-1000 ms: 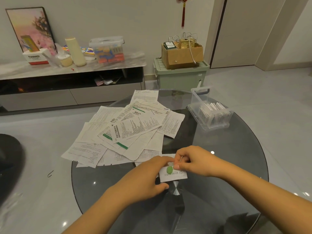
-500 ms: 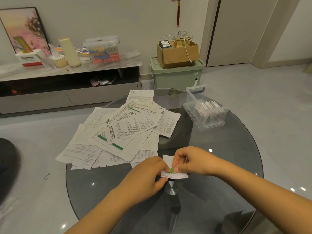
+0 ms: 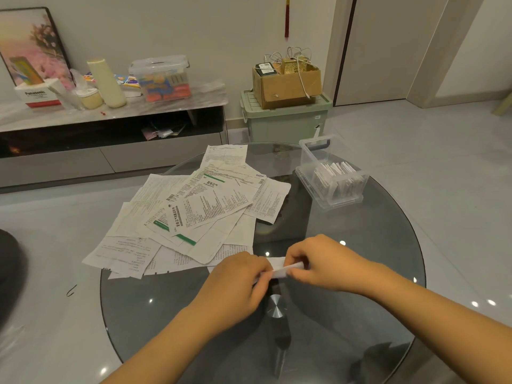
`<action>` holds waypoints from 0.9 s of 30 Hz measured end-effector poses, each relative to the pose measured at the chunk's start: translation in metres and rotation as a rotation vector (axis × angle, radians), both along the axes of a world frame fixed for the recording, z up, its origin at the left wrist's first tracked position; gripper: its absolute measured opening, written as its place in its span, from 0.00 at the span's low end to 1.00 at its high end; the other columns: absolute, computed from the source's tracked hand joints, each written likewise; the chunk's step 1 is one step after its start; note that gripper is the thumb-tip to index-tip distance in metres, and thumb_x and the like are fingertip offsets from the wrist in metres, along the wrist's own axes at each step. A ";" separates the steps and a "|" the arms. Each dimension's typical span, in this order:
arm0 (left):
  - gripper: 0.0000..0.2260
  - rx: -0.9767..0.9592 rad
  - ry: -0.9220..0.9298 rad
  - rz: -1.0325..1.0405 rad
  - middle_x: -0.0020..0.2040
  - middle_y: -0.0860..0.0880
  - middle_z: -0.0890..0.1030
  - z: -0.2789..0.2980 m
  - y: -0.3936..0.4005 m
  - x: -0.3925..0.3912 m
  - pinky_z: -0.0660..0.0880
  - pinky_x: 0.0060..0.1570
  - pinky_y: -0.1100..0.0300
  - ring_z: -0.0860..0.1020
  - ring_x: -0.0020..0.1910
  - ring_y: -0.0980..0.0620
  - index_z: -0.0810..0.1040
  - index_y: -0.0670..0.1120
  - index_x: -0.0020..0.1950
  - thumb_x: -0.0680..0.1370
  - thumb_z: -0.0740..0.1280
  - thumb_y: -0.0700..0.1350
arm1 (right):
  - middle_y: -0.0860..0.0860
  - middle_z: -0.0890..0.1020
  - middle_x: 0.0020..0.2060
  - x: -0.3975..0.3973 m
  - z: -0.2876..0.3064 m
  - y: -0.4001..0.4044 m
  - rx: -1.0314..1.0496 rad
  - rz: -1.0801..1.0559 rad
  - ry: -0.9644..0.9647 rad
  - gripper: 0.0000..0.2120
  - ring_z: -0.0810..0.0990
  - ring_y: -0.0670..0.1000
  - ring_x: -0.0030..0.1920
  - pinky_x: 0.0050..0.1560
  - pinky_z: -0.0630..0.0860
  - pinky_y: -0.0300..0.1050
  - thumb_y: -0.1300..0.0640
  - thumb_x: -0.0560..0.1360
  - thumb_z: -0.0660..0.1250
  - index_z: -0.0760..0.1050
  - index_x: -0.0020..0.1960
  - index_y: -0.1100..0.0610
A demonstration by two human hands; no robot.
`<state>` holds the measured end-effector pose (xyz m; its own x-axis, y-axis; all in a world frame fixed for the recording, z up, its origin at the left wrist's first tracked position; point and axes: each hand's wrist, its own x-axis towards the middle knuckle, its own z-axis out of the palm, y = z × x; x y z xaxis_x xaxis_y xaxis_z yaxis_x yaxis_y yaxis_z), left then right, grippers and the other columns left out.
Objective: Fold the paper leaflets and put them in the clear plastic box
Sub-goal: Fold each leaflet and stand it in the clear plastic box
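a round dark glass table (image 3: 360, 273) stands on a pale glossy tiled floor (image 3: 443, 176), its metal hub (image 3: 275, 306) showing through the top. behind it a low tv cabinet (image 3: 110, 139) runs along the wall, carrying a framed picture (image 3: 30, 45), a panasonic box (image 3: 38, 94), a cream bottle (image 3: 106, 83) and a lidded storage box (image 3: 162, 77). a cardboard box (image 3: 288, 81) with cables sits on a green storage bin (image 3: 285, 120) near the door.

a loose heap of unfolded paper leaflets (image 3: 194, 214), white with dense print and some green bars, spreads over the far left part of the table, overlapping each other. the clear plastic box (image 3: 332, 173) stands at the far right of the table, open, with folded leaflets standing packed inside.

the left hand (image 3: 238, 286) and right hand (image 3: 324, 261) are close together over the table's middle, both pinching one small folded leaflet (image 3: 279, 268), a narrow white strip between the fingertips
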<state>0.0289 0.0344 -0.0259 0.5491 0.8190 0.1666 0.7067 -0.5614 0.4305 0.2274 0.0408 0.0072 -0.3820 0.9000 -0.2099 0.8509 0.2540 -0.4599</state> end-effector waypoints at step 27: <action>0.13 0.156 0.137 -0.124 0.38 0.57 0.79 -0.012 0.020 0.013 0.68 0.40 0.62 0.76 0.37 0.55 0.81 0.53 0.44 0.74 0.59 0.56 | 0.44 0.77 0.52 0.004 -0.008 0.002 0.193 0.074 -0.184 0.18 0.70 0.46 0.55 0.47 0.66 0.40 0.40 0.72 0.67 0.78 0.58 0.48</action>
<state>0.0421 0.0541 -0.0381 0.6701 0.7139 0.2031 0.6740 -0.6999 0.2363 0.2315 0.0433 -0.0004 -0.4196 0.9011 -0.1096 0.8915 0.3864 -0.2363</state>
